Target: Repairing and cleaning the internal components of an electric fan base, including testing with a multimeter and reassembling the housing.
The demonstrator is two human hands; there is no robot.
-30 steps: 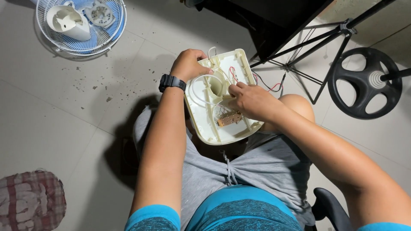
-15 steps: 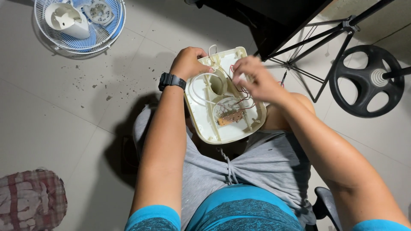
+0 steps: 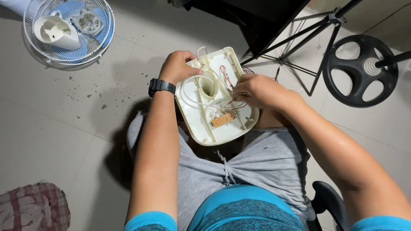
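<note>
- Two hands on the cream fan base (image 3: 201, 128): left hand (image 3: 177, 66) clamps its 11 o'clock rim.
- Right hand (image 3: 257, 90) pinches the red wires (image 3: 224, 75), 3 o'clock side; tug gently, sparing the circuit board (image 3: 222, 119).

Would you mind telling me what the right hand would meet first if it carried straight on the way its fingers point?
Probably the red wires inside the cream housing; the right hand points left across it, though depth is unclear.

The fan base (image 3: 214, 98) rests on the person's lap, with wires (image 3: 227, 79) and a small circuit board (image 3: 223, 119) inside it. The left hand (image 3: 180, 66) is at its far left edge, the right hand (image 3: 257, 90) over its right side. A fan grille (image 3: 68, 32) lies on the floor (image 3: 64, 128) far left, a wheel-shaped stand (image 3: 359, 70) far right.
</note>
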